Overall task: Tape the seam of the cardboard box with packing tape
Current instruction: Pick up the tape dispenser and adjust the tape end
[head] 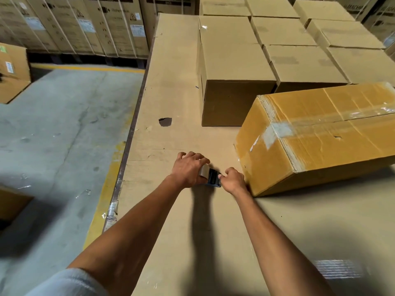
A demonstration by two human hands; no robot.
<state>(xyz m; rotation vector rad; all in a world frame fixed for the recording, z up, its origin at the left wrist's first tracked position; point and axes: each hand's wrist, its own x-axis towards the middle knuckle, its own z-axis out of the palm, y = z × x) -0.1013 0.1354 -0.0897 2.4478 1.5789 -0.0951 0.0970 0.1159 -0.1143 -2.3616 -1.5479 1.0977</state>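
A long yellow-brown cardboard box [320, 135] lies on the cardboard-covered table [171, 92], angled to the right, with clear tape along its top seam and over its near end. A packing tape dispenser [210, 177] with a tape roll sits just left of the box's near corner. My left hand [188, 168] is wrapped over the roll from above. My right hand [233, 179] pinches the dark front end of the dispenser, close beside the box corner. Whether a tape end is pulled out is hidden by the fingers.
Several plain brown boxes [237, 67] stand in rows at the back right of the table. A dark hole [165, 121] marks the table cover. The table's left edge [128, 142] drops to a concrete floor [53, 135] with yellow lines. Stacked appliance cartons [85, 24] line the back wall.
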